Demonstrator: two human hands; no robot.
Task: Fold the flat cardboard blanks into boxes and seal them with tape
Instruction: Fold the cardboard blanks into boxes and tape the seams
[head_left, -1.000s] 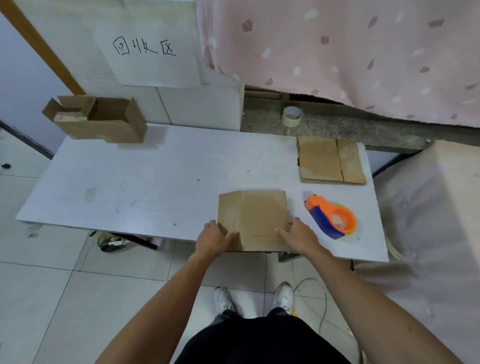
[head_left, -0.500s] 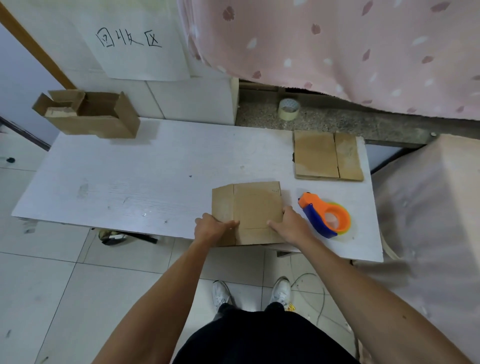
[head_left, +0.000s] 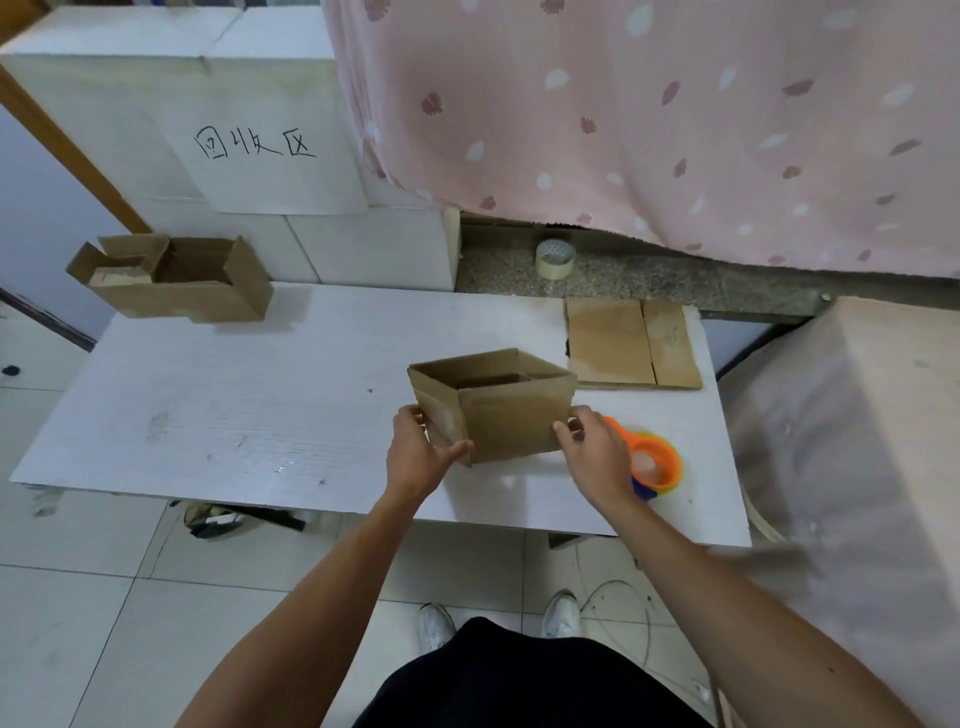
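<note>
- Cardboard box (head_left: 493, 410) is opened into a four-walled sleeve with its top open. It is held over the near middle of the white table (head_left: 234, 415). I cannot tell if its lower edge touches the tabletop.
- Left hand (head_left: 415, 460) grips the box's left wall, with the thumb across the lower near corner and the fingers curled round the far side.
- Right hand (head_left: 597, 454) pinches the box's right vertical edge, fingertips curled onto the near face.
- Orange tape dispenser (head_left: 660, 462) lies on the table just beside the right hand, partly hidden behind it.
- Stack of flat blanks (head_left: 631, 348) lies at the table's far right corner, just behind the box.
- Tape roll (head_left: 555, 259) stands on the speckled ledge beyond the table.
- Second open box (head_left: 176, 283), flaps up, sits at the table's far left corner.
- Handwritten paper sign (head_left: 254, 148) hangs on the white blocks behind, and a pink patterned cloth (head_left: 675, 130) drapes at upper right.
- I see white shoes (head_left: 436, 626) on the tiled floor (head_left: 78, 597) below.
</note>
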